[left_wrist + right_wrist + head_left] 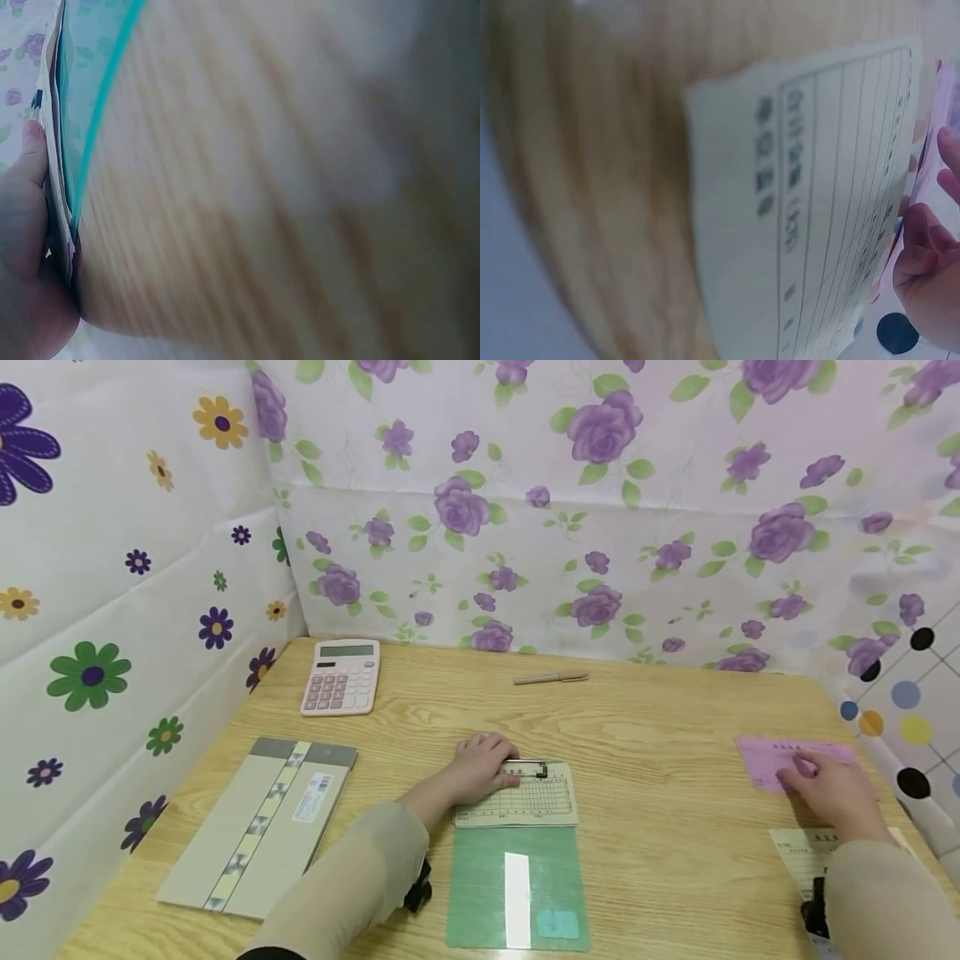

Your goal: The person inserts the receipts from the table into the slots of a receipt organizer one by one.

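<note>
Likely steadying them, the left hand (477,772) grips clipped forms (536,802) mid-frame; the half-curled right hand (834,792) touches a far-right pink slip (763,762), hold unclear.

Free tabletop (660,835) runs between clipboard (480,885) and pink slip (761,764), while the left sleeve (352,868) blocks the gap beside the folder (213,818).

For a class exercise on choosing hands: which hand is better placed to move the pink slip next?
Probably the right hand: it is over the pink slip, whereas the left hand grips the top of the green clipboard, well away to the left.
</note>
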Available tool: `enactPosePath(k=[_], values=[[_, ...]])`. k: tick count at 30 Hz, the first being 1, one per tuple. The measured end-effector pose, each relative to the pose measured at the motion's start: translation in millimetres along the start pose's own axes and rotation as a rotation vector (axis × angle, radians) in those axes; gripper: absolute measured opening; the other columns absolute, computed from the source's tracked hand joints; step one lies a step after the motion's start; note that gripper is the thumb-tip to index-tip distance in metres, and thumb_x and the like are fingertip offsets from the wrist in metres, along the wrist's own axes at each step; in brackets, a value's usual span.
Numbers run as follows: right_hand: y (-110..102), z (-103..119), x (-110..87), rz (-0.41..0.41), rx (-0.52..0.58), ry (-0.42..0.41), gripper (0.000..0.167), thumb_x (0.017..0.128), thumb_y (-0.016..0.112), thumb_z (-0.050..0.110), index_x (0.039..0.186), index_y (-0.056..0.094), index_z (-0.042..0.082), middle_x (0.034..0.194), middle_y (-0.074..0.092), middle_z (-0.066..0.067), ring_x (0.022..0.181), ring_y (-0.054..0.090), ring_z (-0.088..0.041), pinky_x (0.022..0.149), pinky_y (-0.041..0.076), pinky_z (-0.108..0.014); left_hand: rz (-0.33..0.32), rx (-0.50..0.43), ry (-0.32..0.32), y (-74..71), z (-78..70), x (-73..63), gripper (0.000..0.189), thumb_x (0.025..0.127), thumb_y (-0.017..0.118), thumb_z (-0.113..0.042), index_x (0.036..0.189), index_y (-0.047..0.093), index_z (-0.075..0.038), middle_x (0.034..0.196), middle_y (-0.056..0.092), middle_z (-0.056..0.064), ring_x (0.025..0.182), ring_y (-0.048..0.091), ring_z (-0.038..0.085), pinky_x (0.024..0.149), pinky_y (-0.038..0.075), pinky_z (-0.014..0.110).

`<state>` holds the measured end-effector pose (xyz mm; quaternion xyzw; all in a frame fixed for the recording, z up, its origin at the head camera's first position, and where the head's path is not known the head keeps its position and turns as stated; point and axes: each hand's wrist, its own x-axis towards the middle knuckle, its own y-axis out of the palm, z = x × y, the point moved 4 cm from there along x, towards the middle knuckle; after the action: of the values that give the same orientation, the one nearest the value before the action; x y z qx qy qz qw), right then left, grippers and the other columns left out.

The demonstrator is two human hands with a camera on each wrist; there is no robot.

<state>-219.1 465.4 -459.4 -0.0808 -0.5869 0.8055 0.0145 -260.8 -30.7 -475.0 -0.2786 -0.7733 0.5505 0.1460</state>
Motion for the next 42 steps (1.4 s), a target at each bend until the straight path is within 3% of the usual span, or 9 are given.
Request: enactPosePath(k=[7,14,17,22,27,32,42], values=[[4,7,4.8,0.010,0.026,-0.006,0.080,0.091,0.046,0.057,0.133,0.038,-0.010,0.123,0.036,-0.045,0.110,0.030,-0.063,0.085,0.028,-0.069,-0.015,0.006,0.002,-3.2,-1.9,0.3,0.042,0.091,0.052,-0.049,0.123,0.050,-0.022,0.129,0.044,-0.002,0.116,0.037,0.021,0.097,0.025,0.046],[-8,-4,-8.4,0.015,-0.010,0.117,0.073,0.095,0.044,0.050,0.138,0.030,-0.007,0.121,0.029,-0.045,0.111,0.023,-0.060,0.081,0.029,-0.071,-0.019,0.006,0.004,-3.1,-0.4,-0.5,0.043,0.091,0.052,-0.049,0.123,0.050,-0.021,0.129,0.044,-0.001,0.118,0.036,0.022,0.098,0.024,0.047],[-6,-11,-8.3,0.030,-0.029,0.132,0.075,0.094,0.044,0.053,0.138,0.031,-0.007,0.120,0.029,-0.046,0.109,0.023,-0.061,0.082,0.028,-0.071,-0.020,0.005,-0.004,-3.1,0.9,-1.3,0.044,0.090,0.052,-0.050,0.123,0.050,-0.021,0.130,0.044,-0.001,0.118,0.036,0.023,0.099,0.024,0.047],[-1,-12,-1.1,0.042,-0.064,0.075,0.087,0.089,0.042,0.065,0.135,0.034,-0.009,0.123,0.033,-0.047,0.107,0.026,-0.064,0.085,0.023,-0.071,-0.013,-0.001,-0.004,-3.2,1.2,-1.3,0.045,0.090,0.052,-0.051,0.124,0.050,-0.021,0.130,0.044,0.000,0.118,0.037,0.023,0.098,0.024,0.048],[4,-4,4.8,0.115,-0.025,0.026,0.097,0.085,0.044,0.069,0.140,0.025,-0.008,0.128,0.026,-0.048,0.110,0.024,-0.067,0.086,0.023,-0.071,-0.012,0.004,-0.003,-2.7,0.7,-1.6,0.045,0.090,0.051,-0.051,0.124,0.051,-0.021,0.130,0.044,0.000,0.116,0.037,0.023,0.097,0.025,0.047],[5,2,3.3,0.180,-0.007,0.039,0.103,0.082,0.047,0.071,0.140,0.022,-0.010,0.129,0.021,-0.049,0.110,0.023,-0.068,0.086,0.023,-0.071,-0.015,0.002,0.002,-3.6,-0.6,-2.7,0.045,0.090,0.052,-0.050,0.124,0.051,-0.021,0.130,0.044,0.000,0.117,0.037,0.023,0.097,0.026,0.047],[4,-4,0.6,0.157,-0.008,-0.015,0.080,0.092,0.044,0.058,0.136,0.031,-0.008,0.125,0.027,-0.050,0.111,0.022,-0.068,0.086,0.023,-0.072,-0.010,-0.005,0.008,-1.8,-2.0,-2.8,0.044,0.091,0.050,-0.050,0.124,0.050,-0.021,0.130,0.044,-0.001,0.116,0.037,0.022,0.096,0.025,0.046]])
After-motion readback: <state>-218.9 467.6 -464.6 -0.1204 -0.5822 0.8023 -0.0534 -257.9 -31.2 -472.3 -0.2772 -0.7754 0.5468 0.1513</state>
